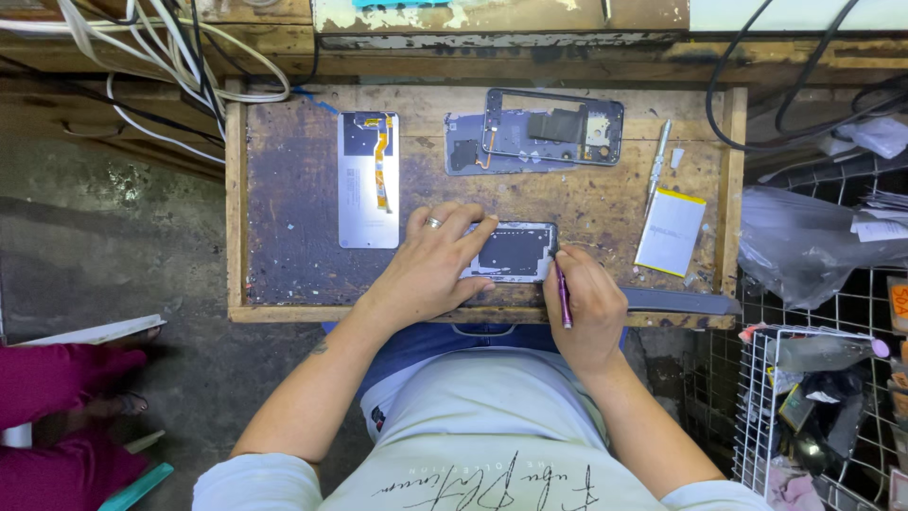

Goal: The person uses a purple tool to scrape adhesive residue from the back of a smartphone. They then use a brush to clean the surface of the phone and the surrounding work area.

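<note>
Purple tool (563, 295) pinched in the right hand (586, 308) needed gentle levering while the flat left hand (430, 270) steadied the phone frame (515, 253) near the counter's (284, 237) front edge.

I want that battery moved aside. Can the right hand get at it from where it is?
Probably yes: the battery lies bare on the tray just beside the right hand, nothing between, though that hand holds a purple tool.

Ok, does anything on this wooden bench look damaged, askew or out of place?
Nothing spilled. The dark opened phone body lies under the left hand; the right hand holds a thin magenta tool. The grey phone frame sits askew over a grey back cover. The scuffed wooden tray is heavily stained.
</note>
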